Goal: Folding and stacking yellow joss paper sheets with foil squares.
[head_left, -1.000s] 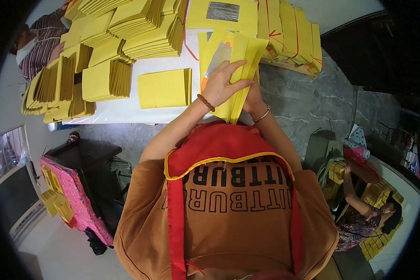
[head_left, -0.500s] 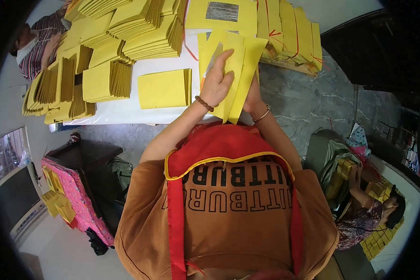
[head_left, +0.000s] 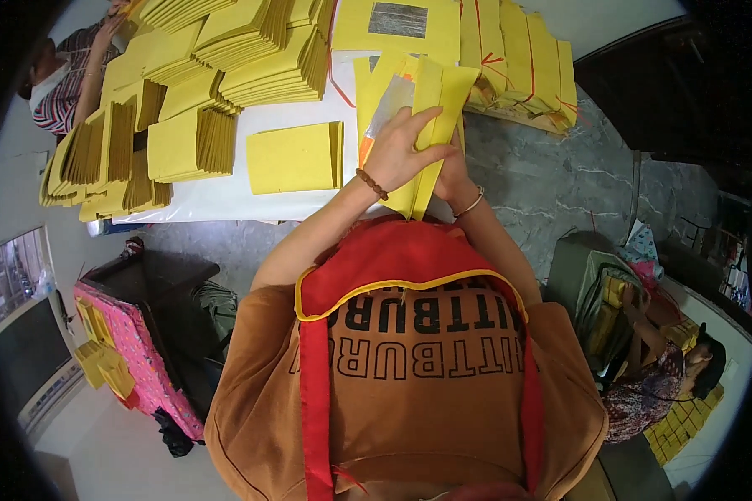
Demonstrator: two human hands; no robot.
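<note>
Yellow paper sheets (head_left: 451, 96) stand tilted up in front of me at the table's edge, one with a lengthwise crease or folded strip. My left hand (head_left: 397, 154) lies across them, its thumb and fingers stretched apart over the strip. At their right edge my right hand (head_left: 453, 174) holds the sheets from the side; its fingers are partly hidden behind the paper. Under my left hand a silver patch (head_left: 391, 107) with some orange shows on a sheet. A folded yellow bundle (head_left: 292, 159) lies left of my hands.
Several fanned yellow paper stacks (head_left: 192, 146) cover the white table's left side. A yellow pile with a silver square (head_left: 398, 21) lies at the back; red-tied bundles (head_left: 518, 58) stand to its right. Two people, one far left (head_left: 67, 79) and one lower right (head_left: 664, 367), are nearby.
My left hand has slid slightly down and right, its thumb now reaching toward my right hand. More of the silver patch shows. The right hand has hardly moved.
</note>
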